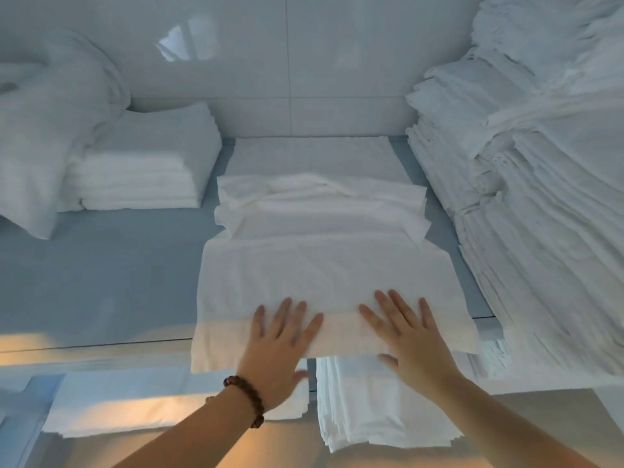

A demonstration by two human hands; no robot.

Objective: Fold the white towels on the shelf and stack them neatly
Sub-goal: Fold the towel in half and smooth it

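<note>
Both hands lay flat with fingers straight and spread on the near end of a white towel (320, 271). The left hand (277, 342) pressed down just left of the towel's middle, and the right hand (408, 336) pressed just right of it, the two close together but apart. Each thumb reached out below the palm at the towel's front edge. A dark beaded bracelet (246, 403) circled the left wrist. The towel stretched away from the person along the middle of the pale shelf (101, 265). Its near end overhung the shelf's front lip, and its far part was bunched in loose, rumpled folds. Behind the rumpled part a flatter white cloth (310, 157) lay against the glossy white back wall (304, 62). At the back left stood a short stack of folded towels (148, 163), touching a soft white bundle (44, 130) that filled the far left corner. Along the right side rose a tall pile of folded white linen (540, 197), its edges uneven, just beside the spread towel. Below the shelf's lip, on a lower level, a narrow stack of folded cloths (371, 417) sat under the right hand, with a flat white sheet (135, 400) to its left.
</note>
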